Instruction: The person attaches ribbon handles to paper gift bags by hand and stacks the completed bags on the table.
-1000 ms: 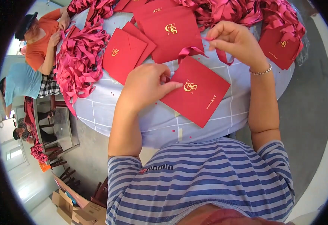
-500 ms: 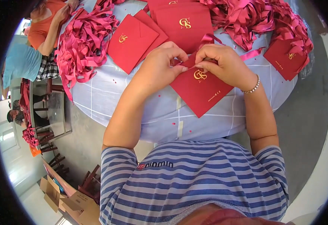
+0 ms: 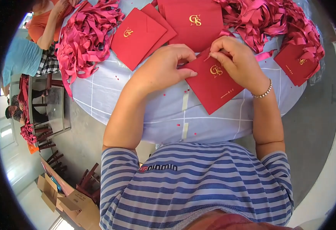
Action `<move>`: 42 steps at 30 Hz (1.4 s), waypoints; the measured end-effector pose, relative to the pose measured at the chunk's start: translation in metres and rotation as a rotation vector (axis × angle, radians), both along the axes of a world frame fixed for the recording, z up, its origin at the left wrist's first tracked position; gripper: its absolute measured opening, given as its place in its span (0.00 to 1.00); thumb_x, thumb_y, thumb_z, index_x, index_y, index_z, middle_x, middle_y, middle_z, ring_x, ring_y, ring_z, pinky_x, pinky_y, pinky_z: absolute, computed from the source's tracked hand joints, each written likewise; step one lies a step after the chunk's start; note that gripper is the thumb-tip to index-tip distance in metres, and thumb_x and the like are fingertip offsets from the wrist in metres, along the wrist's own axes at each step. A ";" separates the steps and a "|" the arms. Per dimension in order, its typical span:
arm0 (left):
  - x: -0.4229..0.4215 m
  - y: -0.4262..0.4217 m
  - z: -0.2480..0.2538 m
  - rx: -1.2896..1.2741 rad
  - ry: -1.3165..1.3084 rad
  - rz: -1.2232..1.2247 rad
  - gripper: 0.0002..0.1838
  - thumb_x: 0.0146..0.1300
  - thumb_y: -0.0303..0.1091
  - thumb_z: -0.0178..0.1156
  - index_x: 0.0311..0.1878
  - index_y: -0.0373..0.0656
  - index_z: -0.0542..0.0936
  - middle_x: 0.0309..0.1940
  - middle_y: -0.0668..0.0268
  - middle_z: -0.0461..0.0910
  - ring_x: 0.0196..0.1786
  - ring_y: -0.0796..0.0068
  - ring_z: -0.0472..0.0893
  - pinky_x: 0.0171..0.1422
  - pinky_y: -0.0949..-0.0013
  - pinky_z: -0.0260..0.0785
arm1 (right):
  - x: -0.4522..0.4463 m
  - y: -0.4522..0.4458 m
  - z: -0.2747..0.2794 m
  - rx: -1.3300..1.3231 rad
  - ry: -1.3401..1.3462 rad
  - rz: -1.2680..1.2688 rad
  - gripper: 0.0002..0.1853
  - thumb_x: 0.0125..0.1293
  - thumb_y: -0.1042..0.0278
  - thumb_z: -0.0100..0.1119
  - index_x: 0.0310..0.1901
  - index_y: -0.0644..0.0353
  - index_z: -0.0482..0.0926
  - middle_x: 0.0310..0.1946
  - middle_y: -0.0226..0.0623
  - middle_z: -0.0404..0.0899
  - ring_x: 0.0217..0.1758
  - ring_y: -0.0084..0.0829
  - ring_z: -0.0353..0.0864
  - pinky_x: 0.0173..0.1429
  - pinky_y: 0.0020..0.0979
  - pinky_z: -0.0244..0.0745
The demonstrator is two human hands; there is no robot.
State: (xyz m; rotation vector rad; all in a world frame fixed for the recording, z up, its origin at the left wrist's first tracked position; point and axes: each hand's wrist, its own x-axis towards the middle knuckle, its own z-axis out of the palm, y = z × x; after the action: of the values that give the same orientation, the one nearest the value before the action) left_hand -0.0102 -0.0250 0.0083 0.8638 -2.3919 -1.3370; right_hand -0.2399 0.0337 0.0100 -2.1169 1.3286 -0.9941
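A red card envelope with a gold monogram lies tilted between my hands over the table. My left hand grips its left corner, thumb on the front face and fingers curled behind. At the upper edge, my right hand pinches a thin bit of ribbon between thumb and index finger. A loose pink ribbon end sticks out to the right of my right hand. Just beyond are a large red envelope pile and, to its left, overlapping red envelopes.
Pink ribbon heaps lie at the left and the upper right of the cloth-covered table. More red envelopes rest at the right edge. Another person in orange works at the upper left. Cardboard boxes stand lower left.
My right hand came in from the right with the ribbon to the envelope's top edge, met my left hand there, then moved slightly apart from it. The ribbon loop no longer hangs out at the right.
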 end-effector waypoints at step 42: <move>0.009 -0.016 -0.008 0.338 0.184 -0.004 0.13 0.56 0.14 0.63 0.46 0.32 0.80 0.56 0.63 0.76 0.55 0.76 0.76 0.57 0.73 0.70 | 0.018 0.004 -0.014 -0.073 0.001 0.054 0.04 0.63 0.78 0.62 0.39 0.64 0.80 0.33 0.39 0.80 0.36 0.37 0.81 0.41 0.32 0.75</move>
State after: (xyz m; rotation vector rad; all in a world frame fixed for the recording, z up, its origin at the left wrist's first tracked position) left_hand -0.0014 -0.0410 0.0007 0.7769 -2.0641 -1.7713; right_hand -0.2216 0.0376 -0.0036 -2.1952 1.2471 -1.0341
